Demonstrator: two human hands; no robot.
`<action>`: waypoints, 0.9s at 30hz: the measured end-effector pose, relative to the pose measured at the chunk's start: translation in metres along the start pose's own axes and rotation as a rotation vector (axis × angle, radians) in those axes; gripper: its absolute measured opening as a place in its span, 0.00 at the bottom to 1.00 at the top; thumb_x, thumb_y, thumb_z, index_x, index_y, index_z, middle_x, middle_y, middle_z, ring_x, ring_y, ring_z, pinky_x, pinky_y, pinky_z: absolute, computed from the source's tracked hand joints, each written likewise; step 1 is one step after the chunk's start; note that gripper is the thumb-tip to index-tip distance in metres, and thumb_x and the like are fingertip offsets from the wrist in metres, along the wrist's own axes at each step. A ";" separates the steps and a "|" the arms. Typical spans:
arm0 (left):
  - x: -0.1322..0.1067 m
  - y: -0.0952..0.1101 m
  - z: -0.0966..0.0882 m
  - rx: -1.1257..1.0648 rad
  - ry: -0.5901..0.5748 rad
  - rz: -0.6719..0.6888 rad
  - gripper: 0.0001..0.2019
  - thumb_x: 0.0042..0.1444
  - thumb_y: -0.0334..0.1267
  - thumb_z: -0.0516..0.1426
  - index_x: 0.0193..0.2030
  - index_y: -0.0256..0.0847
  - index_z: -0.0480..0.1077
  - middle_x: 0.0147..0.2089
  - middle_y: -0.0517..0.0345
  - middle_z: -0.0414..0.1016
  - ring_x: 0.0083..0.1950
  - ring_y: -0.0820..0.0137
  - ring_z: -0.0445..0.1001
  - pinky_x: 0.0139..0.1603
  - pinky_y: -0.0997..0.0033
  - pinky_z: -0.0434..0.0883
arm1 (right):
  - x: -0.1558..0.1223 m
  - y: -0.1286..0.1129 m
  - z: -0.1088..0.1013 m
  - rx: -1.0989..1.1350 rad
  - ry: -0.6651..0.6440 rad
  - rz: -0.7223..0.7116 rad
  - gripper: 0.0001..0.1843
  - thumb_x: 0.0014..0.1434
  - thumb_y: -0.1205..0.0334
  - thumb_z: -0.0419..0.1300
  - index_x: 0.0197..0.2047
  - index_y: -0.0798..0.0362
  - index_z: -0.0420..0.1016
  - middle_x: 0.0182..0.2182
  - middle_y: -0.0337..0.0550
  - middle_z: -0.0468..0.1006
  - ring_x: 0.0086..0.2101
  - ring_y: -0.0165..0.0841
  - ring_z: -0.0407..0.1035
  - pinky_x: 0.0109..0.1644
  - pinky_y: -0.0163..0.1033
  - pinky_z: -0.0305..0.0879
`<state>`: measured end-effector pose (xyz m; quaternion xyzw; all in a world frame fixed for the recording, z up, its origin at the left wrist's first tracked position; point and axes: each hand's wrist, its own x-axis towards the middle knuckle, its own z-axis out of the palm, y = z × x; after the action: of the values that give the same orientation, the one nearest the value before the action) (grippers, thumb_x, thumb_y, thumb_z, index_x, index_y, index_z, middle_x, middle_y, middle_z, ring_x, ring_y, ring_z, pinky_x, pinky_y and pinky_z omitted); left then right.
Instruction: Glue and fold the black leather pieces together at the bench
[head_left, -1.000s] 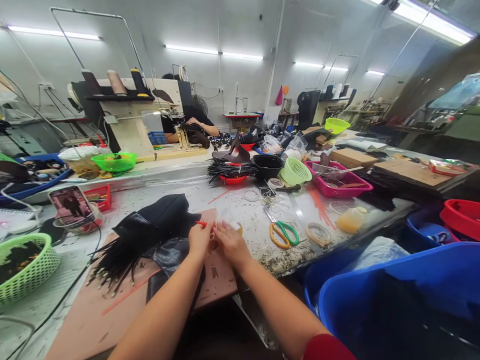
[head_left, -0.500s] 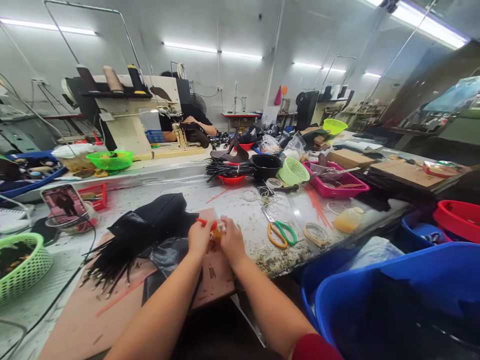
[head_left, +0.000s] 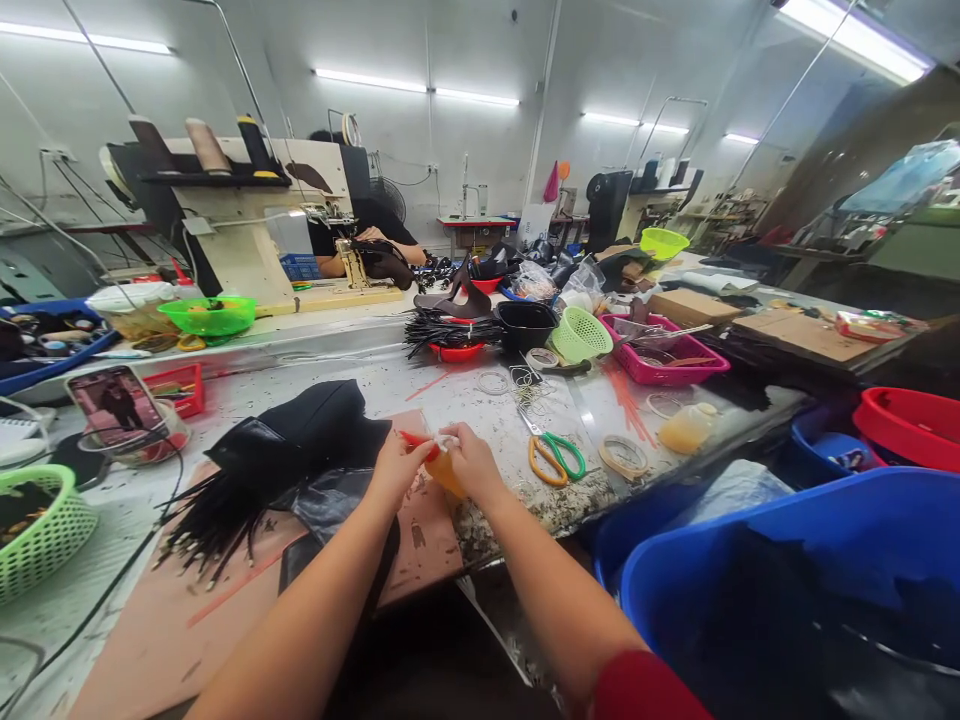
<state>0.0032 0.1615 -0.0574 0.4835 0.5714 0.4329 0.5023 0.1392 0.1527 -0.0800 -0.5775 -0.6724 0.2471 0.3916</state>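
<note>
We work at a long, cluttered worktop [head_left: 480,400], with a brown cutting board [head_left: 247,600] laid under our hands so the work has a flat, clean base. On the board's far side lies a heap of black leather pieces [head_left: 300,440], and a fan of thin black strips [head_left: 210,525] spreads beside it, all within easy reach, we judge. A blue tub [head_left: 787,590] sits low at our right. The orange-and-green scissors [head_left: 551,455] rest just right of our hands, near a roll of tape [head_left: 624,456]. A phone [head_left: 112,405] is propped at the left.

Our left hand [head_left: 394,465] pinches a small red-tipped tool [head_left: 412,440] between thumb and forefinger, its tip pointing toward the other hand. Our right hand [head_left: 472,462] closes its fingers [head_left: 459,440] around a small amber bottle [head_left: 448,472], which hangs tilted below them, just above the board's right edge. The two hands nearly touch, the tool meeting the bottle's pale top.
</note>
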 end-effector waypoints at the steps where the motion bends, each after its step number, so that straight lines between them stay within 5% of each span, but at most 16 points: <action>1: -0.004 0.001 -0.003 -0.006 -0.023 0.014 0.09 0.54 0.40 0.58 0.36 0.34 0.71 0.35 0.56 0.75 0.36 0.69 0.74 0.39 0.63 0.72 | -0.007 -0.001 -0.001 0.010 -0.009 -0.014 0.11 0.60 0.69 0.51 0.45 0.50 0.69 0.38 0.40 0.77 0.38 0.32 0.72 0.41 0.38 0.66; 7: -0.022 0.006 -0.017 -0.051 -0.121 0.102 0.16 0.34 0.46 0.65 0.28 0.36 0.74 0.28 0.54 0.77 0.33 0.64 0.73 0.39 0.65 0.69 | -0.048 0.012 -0.012 0.006 -0.002 0.070 0.14 0.56 0.74 0.47 0.42 0.53 0.69 0.34 0.47 0.79 0.35 0.39 0.73 0.37 0.40 0.66; 12: -0.030 0.004 -0.018 -0.012 -0.140 0.197 0.11 0.36 0.43 0.64 0.27 0.39 0.75 0.29 0.57 0.75 0.35 0.64 0.72 0.43 0.63 0.68 | -0.044 -0.012 0.002 0.048 -0.003 0.037 0.15 0.59 0.69 0.48 0.49 0.51 0.65 0.45 0.45 0.75 0.44 0.36 0.70 0.45 0.38 0.64; 18: -0.041 -0.003 -0.032 0.067 -0.196 0.272 0.06 0.40 0.40 0.63 0.26 0.41 0.76 0.32 0.56 0.73 0.39 0.63 0.71 0.46 0.63 0.67 | -0.044 0.001 -0.007 0.058 -0.044 0.110 0.11 0.56 0.71 0.48 0.38 0.53 0.69 0.31 0.45 0.79 0.33 0.39 0.74 0.36 0.40 0.67; 24: -0.046 -0.010 -0.035 0.105 -0.242 0.342 0.05 0.44 0.39 0.61 0.28 0.42 0.75 0.34 0.57 0.72 0.41 0.65 0.70 0.49 0.62 0.66 | -0.067 -0.014 -0.006 0.133 -0.046 -0.002 0.12 0.59 0.66 0.48 0.46 0.51 0.67 0.47 0.45 0.75 0.47 0.35 0.70 0.48 0.40 0.66; 27: -0.047 -0.012 -0.034 0.112 -0.247 0.379 0.05 0.45 0.40 0.61 0.28 0.42 0.75 0.34 0.56 0.72 0.43 0.64 0.70 0.50 0.62 0.66 | -0.064 -0.010 -0.005 0.125 -0.033 0.012 0.13 0.57 0.69 0.47 0.43 0.53 0.68 0.42 0.49 0.78 0.42 0.39 0.73 0.45 0.44 0.68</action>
<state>-0.0310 0.1129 -0.0579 0.6587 0.4277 0.4244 0.4507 0.1396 0.0883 -0.0848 -0.5519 -0.6584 0.3005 0.4143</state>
